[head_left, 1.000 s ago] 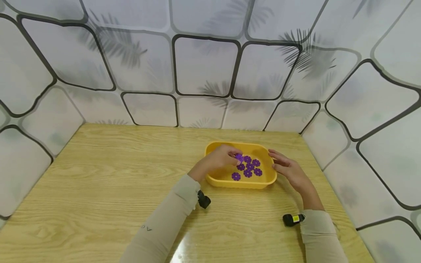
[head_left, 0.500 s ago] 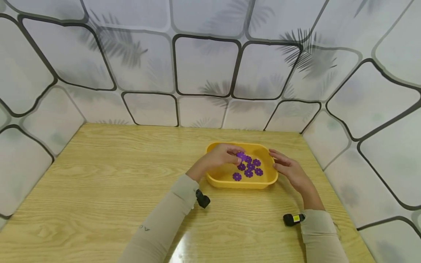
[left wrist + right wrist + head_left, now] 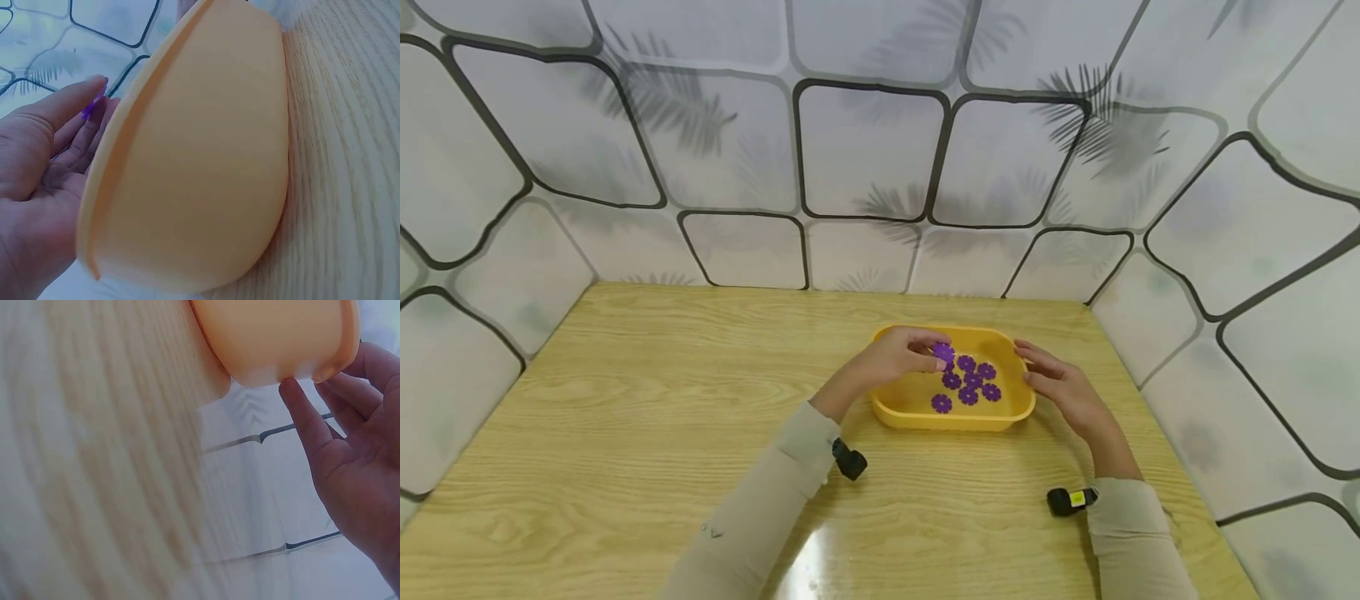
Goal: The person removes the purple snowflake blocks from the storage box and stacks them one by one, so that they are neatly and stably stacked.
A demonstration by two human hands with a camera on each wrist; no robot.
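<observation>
Over the left half of a yellow plastic basin (image 3: 955, 423), my left hand (image 3: 891, 357) pinches a purple flower-shaped disc (image 3: 944, 353) between thumb and fingertips. In the left wrist view only a sliver of that purple disc (image 3: 92, 109) shows, and I cannot tell whether a second one is with it. Several more purple discs (image 3: 973, 380) lie flat on the basin floor. At the basin's right end my right hand (image 3: 1066, 392) holds the rim. The right wrist view has its thumb against the outer wall (image 3: 281, 344) and its fingers at the rim.
The basin stands on a light wood-grain table (image 3: 647, 417). Behind and at both sides rise pale panels (image 3: 865, 150) with dark outlines and leaf prints. A small black camera (image 3: 850, 460) sits at the left wrist, another camera (image 3: 1067, 502) at the right.
Lifting slightly away from the other discs, my left hand has drawn a little to the left with the purple disc. My right hand has stayed at the rim.
</observation>
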